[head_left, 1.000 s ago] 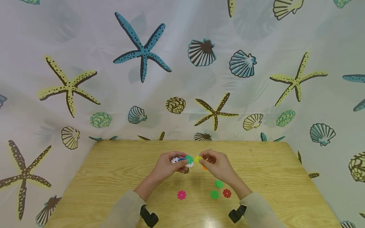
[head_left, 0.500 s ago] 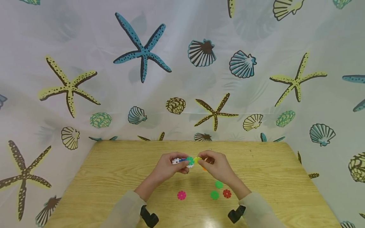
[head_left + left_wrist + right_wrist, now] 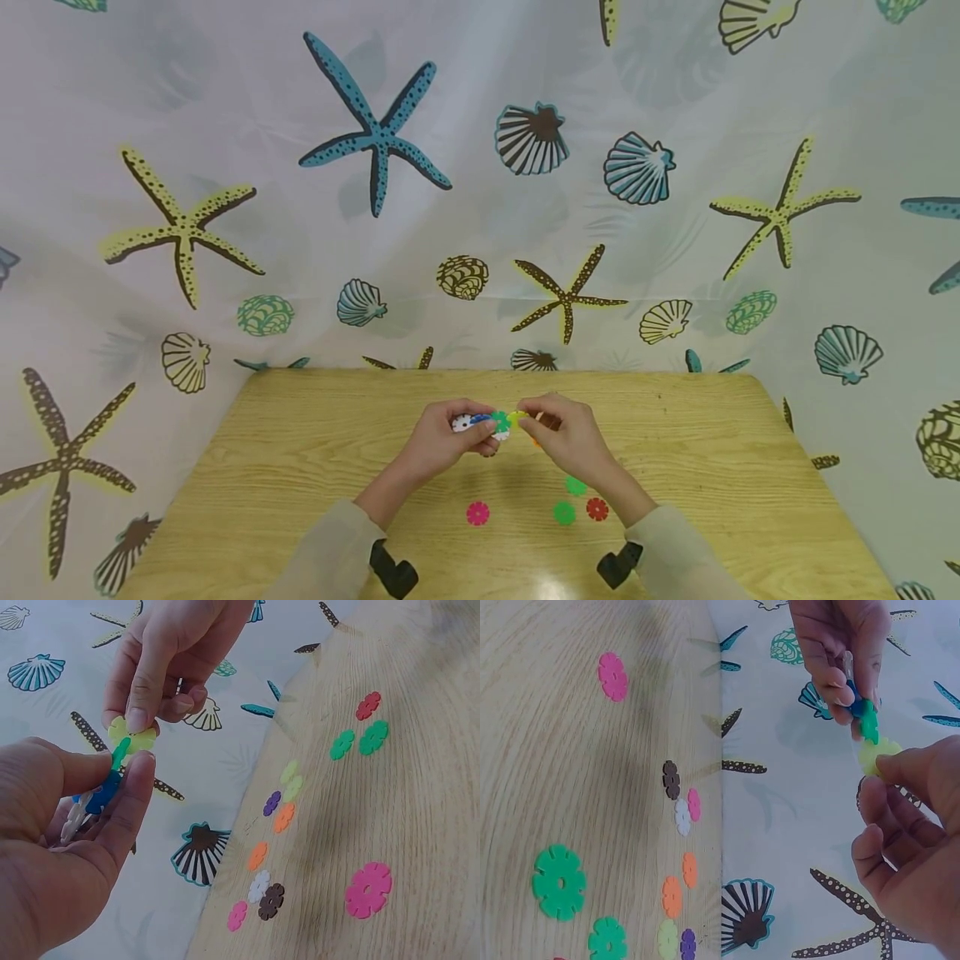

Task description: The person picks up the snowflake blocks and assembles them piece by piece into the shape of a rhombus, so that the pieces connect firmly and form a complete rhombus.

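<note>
A person's right hand (image 3: 566, 427) pinches a yellow disc (image 3: 870, 755), its gap to the green disc (image 3: 868, 724) in the left hand's (image 3: 442, 429) grip now closed; the notched edges appear to meet.

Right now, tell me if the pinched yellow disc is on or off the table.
Off: the right hand pinches the yellow disc in the air, with patterned cloth, not the table, behind it in both wrist views.

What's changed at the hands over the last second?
The right hand moved slightly left, bringing its yellow notched disc against the green notched disc held in the left hand. Nothing was let go. The loose red notched disc stayed put.
</note>
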### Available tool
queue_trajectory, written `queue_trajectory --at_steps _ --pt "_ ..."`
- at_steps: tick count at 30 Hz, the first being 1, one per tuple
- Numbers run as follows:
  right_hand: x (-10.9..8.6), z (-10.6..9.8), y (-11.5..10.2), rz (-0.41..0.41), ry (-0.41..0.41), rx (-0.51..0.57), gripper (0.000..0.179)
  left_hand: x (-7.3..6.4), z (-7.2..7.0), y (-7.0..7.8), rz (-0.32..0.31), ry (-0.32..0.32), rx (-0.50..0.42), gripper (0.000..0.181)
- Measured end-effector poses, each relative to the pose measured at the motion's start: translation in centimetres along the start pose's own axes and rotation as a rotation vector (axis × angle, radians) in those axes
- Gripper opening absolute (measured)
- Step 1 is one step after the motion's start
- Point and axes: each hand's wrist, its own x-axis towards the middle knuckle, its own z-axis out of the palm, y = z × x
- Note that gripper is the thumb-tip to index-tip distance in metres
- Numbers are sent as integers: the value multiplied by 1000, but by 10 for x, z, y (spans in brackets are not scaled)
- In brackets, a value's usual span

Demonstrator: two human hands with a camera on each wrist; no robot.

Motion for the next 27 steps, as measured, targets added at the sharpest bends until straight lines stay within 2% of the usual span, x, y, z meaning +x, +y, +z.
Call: queue_trajectory --at_steps 7,21,27 --pt "-1 2 3 0 -10 33 21 -1 3 -1 -7 18 18 29" --pt "-1 1 3 21 -32 115 25 0 3 -1 14 16 13 28" --pt "-1 4 3 2 -12 105 24 1 3 -3 15 10 -2 29"
